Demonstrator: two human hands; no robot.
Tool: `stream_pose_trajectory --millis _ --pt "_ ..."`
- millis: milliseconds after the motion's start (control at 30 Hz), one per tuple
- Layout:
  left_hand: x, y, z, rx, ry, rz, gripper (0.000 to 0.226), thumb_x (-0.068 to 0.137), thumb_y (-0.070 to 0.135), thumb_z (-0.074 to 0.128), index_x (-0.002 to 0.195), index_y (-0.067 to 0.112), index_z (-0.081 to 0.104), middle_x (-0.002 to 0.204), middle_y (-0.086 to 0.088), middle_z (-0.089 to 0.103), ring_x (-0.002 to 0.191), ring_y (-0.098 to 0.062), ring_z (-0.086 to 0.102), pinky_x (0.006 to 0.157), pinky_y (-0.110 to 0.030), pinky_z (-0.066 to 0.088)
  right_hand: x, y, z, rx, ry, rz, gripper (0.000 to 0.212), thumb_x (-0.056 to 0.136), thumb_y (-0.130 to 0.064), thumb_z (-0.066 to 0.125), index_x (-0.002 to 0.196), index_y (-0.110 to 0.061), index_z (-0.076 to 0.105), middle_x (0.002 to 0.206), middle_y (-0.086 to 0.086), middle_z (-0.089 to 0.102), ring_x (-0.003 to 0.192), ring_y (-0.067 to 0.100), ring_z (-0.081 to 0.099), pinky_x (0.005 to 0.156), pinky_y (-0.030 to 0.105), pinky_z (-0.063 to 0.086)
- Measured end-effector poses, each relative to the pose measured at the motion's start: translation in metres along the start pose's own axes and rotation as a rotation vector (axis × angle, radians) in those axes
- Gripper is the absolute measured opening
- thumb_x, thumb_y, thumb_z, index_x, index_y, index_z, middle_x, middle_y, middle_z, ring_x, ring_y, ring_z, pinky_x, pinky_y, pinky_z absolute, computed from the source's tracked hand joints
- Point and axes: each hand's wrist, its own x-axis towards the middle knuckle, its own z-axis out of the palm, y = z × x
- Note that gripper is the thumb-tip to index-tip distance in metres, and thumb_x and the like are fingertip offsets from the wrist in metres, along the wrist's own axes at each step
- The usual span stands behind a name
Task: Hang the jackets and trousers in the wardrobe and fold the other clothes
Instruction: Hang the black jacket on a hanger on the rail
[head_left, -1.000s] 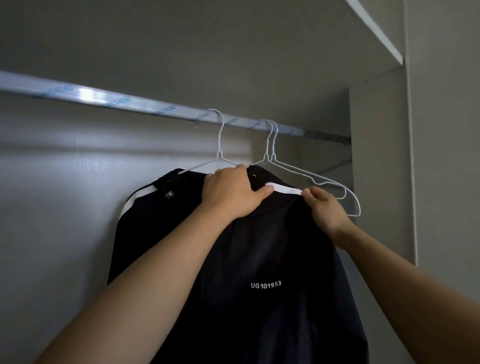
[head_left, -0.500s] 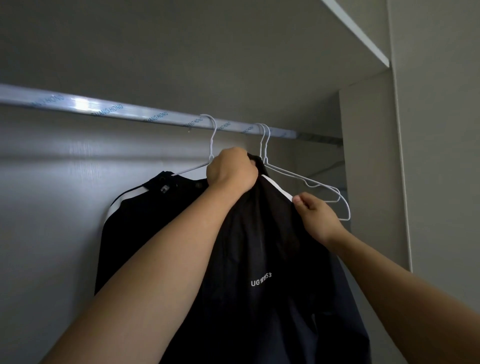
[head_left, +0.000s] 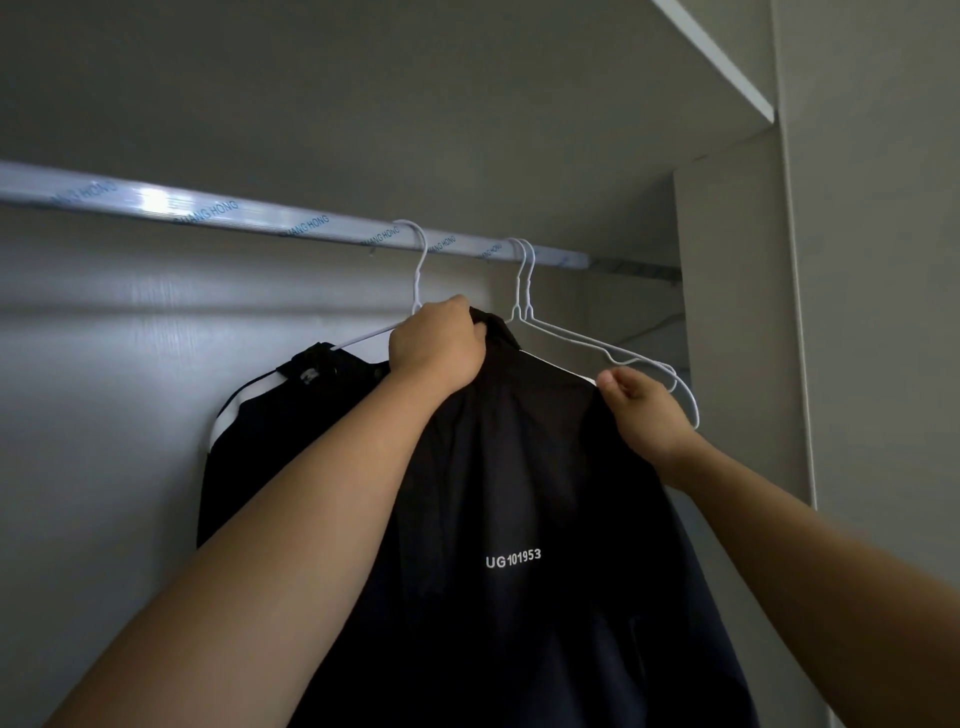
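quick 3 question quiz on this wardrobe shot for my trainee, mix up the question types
1. Multiple choice: what is printed on the black jacket? A) UG101953 B) UG201935 C) nothing
2. True or false: the right hand hangs free and touches nothing.
3. Fill in: ___ white wire hangers hook over the rail.

Key
1. A
2. False: it pinches the jacket's shoulder edge.
3. Three: one above the left hand, two close together to its right.
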Motion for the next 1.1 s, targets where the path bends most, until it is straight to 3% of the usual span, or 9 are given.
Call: stream_pose_trajectory --millis 133,267,367,600,733,900,1000,1100 --pt "0.002 -0.006 0.003 -0.057 -0.029 0.026 0.018 0.099 0.036 0.052 0.091 0.02 0.047 0.084 0.001 0.052 0.078 -0.026 0.047 0.064 -0.036 0.036 0.001 -0.001 -0.002 -0.11 -0.02 -0.017 0.032 0.105 -0.039 0.048 0.079 -0.021 0.054 0.074 -0.005 0.059 0.075 0.017 0.056 0.066 0.032 0.037" --pt "0.002 -0.008 0.005 -0.081 -0.036 0.028 0.017 0.098 0.034 0.055 0.092 0.019 0.052 0.087 0.0 0.054 0.08 -0.027 0.049 0.066 -0.036 0.038 -0.014 0.011 0.0 -0.11 -0.017 -0.072 0.013 0.098 -0.036 0.063 0.104 -0.026 0.057 0.089 -0.01 0.064 0.082 0.008 0.062 0.069 0.025 0.043" --pt "0.003 -0.011 0.003 -0.076 -0.049 0.038 0.015 0.098 0.033 0.056 0.096 0.018 0.058 0.092 -0.001 0.059 0.083 -0.027 0.052 0.066 -0.035 0.04 -0.02 0.019 -0.006 -0.19 -0.107 -0.1 0.009 0.098 -0.025 0.065 0.107 -0.025 0.067 0.101 -0.003 0.07 0.09 0.016 0.068 0.076 0.028 0.051" --pt "0.004 -0.019 0.002 -0.108 -0.075 0.038 0.013 0.095 0.032 0.058 0.097 0.019 0.061 0.092 0.001 0.06 0.085 -0.027 0.056 0.066 -0.034 0.04 -0.013 0.003 -0.013 -0.472 -0.158 -0.242 0.037 0.091 0.006 0.055 0.113 -0.017 0.075 0.108 0.005 0.074 0.104 0.026 0.066 0.079 0.019 0.038" --pt "0.0 -0.017 0.003 -0.102 -0.047 0.039 0.015 0.095 0.034 0.058 0.1 0.02 0.062 0.1 -0.003 0.066 0.091 -0.031 0.061 0.067 -0.035 0.04 -0.013 -0.009 -0.005 -0.342 -0.175 -0.168 0.035 0.095 -0.003 0.048 0.115 -0.018 0.072 0.112 0.004 0.074 0.107 0.024 0.067 0.088 0.029 0.049" --pt "-0.007 -0.015 0.002 -0.068 -0.019 0.07 0.016 0.096 0.038 0.059 0.1 0.023 0.061 0.099 0.0 0.067 0.092 -0.028 0.063 0.065 -0.033 0.038 -0.007 -0.026 0.014 -0.277 -0.07 -0.185 0.031 0.102 -0.019 0.047 0.129 -0.017 0.063 0.126 0.009 0.064 0.121 0.029 0.057 0.104 0.038 0.044" --pt "-0.013 -0.017 -0.002 -0.11 -0.065 0.1 0.033 0.092 0.052 0.063 0.112 0.027 0.059 0.114 0.003 0.063 0.104 -0.022 0.061 0.075 -0.035 0.044 -0.006 -0.045 0.035 -0.313 -0.046 -0.23 0.037 0.104 -0.03 0.047 0.137 -0.017 0.055 0.134 0.01 0.056 0.125 0.031 0.053 0.106 0.043 0.043" --pt "-0.024 -0.027 -0.015 -0.325 -0.081 0.157 0.048 0.087 0.066 0.061 0.116 0.028 0.056 0.121 0.01 0.053 0.109 -0.013 0.055 0.09 -0.035 0.048 -0.009 -0.067 0.056 -0.36 0.058 -0.302 0.041 0.101 -0.033 0.049 0.14 -0.019 0.049 0.136 0.01 0.054 0.126 0.032 0.051 0.103 0.051 0.042"
